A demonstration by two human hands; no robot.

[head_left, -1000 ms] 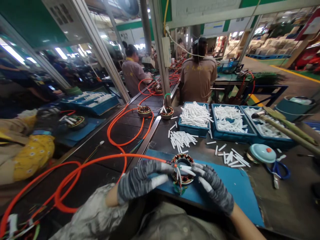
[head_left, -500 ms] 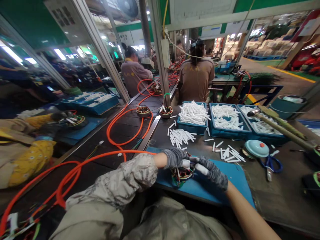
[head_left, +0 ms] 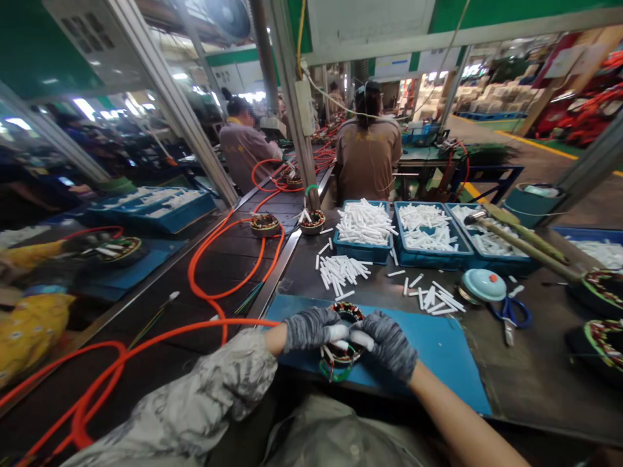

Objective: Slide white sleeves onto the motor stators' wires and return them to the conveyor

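A ring-shaped motor stator (head_left: 349,312), with copper windings and coloured wires, lies on a blue mat (head_left: 438,344) in front of me. My left hand (head_left: 311,329), in a grey knit glove with a white thumb tip, is closed at its left side. My right hand (head_left: 390,344), gloved alike, curls over its right side. Both thumb tips nearly meet above the ring's middle. Just under them a short white tube (head_left: 342,345) sticks out at my left fingers. What the right fingertips pinch is hidden. A green wire loop (head_left: 335,374) hangs at the stator's near edge.
Loose white tubes (head_left: 341,274) lie beyond the mat, before blue bins (head_left: 363,251) of them. Blue-handled scissors (head_left: 509,318) and a round light-blue lidded container (head_left: 483,285) are on the right. An orange hose (head_left: 199,259) winds along the left. Co-workers (head_left: 367,152) sit ahead; another's gloved hands work at left.
My hands have come down from the stator's far edge to over its middle, thumbs closer together. The view has turned slightly right, showing more stators at the right edge.
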